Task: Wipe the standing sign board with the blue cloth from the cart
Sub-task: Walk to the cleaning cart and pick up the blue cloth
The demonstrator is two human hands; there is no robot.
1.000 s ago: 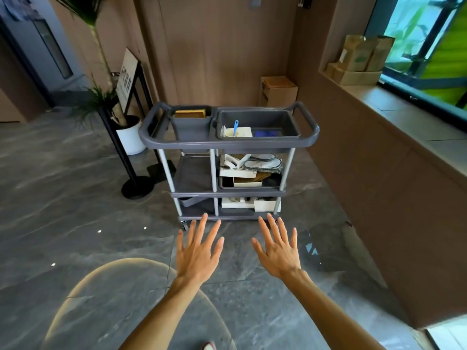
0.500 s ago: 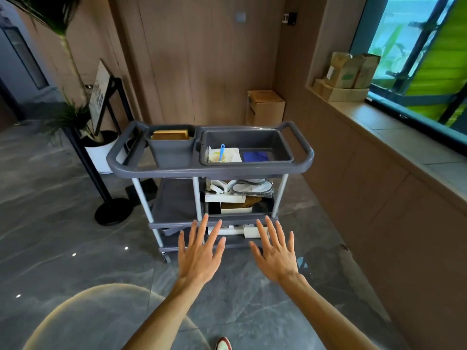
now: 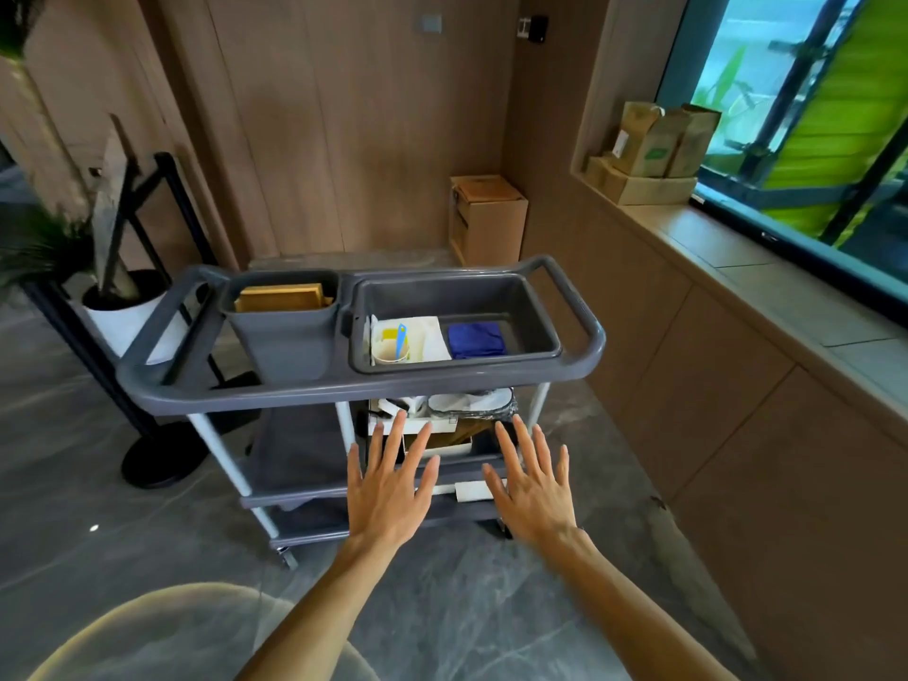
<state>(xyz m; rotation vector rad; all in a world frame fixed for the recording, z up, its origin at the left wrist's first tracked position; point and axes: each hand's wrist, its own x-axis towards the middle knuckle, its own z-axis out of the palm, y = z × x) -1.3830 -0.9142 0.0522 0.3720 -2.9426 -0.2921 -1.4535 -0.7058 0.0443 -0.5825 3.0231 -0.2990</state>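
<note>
hands: left hand and right hand spread flat, grasping nothing | blue cloth: folded in right tray of cart, ahead and above; right hand nearer | sign board: far left, beyond cart

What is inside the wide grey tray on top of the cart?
In the tray: a folded blue cloth, a white cup holding a blue tool, and white paper. What lies under them is hidden.

Wood-panelled walls meet a grey marble floor; a window brightens the right ledge.
</note>
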